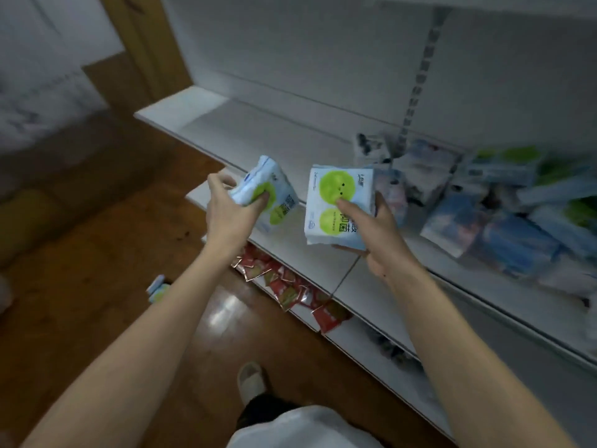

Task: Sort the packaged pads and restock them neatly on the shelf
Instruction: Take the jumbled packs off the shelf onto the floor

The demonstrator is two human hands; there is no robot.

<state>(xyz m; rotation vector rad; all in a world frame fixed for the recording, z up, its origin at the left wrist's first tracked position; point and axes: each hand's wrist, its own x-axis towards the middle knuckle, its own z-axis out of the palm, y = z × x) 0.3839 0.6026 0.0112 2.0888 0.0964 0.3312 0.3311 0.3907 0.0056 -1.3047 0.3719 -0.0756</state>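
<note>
**Two pad packs held above the shelf edge**

The left hand (231, 210) has its grip clamped on a white-and-blue pad pack with green circles (269, 194). The fingers curl over the pack's far side and the thumb presses on its printed face. The pack is tilted, with its top end leaning away from the person, and it is clear of the shelf surface.

The right hand (374, 227) has its grip clamped on a second pad pack (336, 205) of the same design. The index finger lies across the front face near the upper green circle, and the other fingers wrap the right edge and the underside. This pack faces the person nearly square-on and is held apart from the first pack, with a gap between the two.

Both packs hang over the front part of the white shelf (258, 130). The left section of the shelf is bare. On the right section lies a loose heap of pad packs (504, 215) in blue, white and green wrappers, blurred and overlapping without order.

On the lower shelf level, below the hands, a spread of red sachets (290, 286) lies along the front edge. A small blue-and-green pack (157, 287) rests on the wooden floor (80, 253) to the left. The person's shoe (251, 381) is visible beneath the arms.
</note>
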